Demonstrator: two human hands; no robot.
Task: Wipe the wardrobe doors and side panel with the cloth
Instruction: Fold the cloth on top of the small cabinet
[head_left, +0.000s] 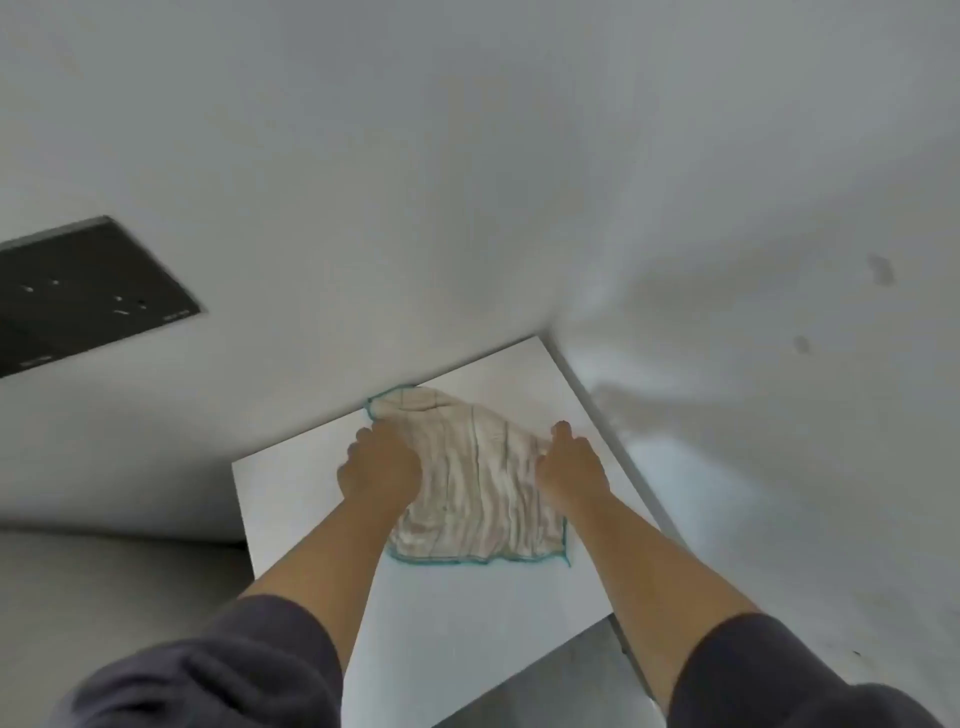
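1. Cloth position. I see the cloth (472, 483), pale with a teal stitched hem, lying flat against a white wardrobe panel (467, 618). It sits in the upper half of the panel, with its far corner close to the edge where the panel meets the grey wall (467, 156). I cannot tell whether this surface is a door or the side panel.

2. Hand state. The left hand (379, 462) grips the cloth's left edge and the right hand (571, 467) grips its right edge. The fingers of both are curled into the fabric, not laid straight. Long creases run through the cloth between the two hands.

3. Reason for the hold. I judge that gripping both edges keeps the cloth spread wide, so one stroke covers a broad band. It also lets both arms load the cloth against the panel. The dark sleeves (208, 670) are pushed up the forearms, clear of the wiped surface.

4. Containers. No bucket, basin or bottle is in view, so no contents can be reported.

5. Surroundings. A dark rectangular plate (88, 291) is mounted on the wall, well to the left of the panel.
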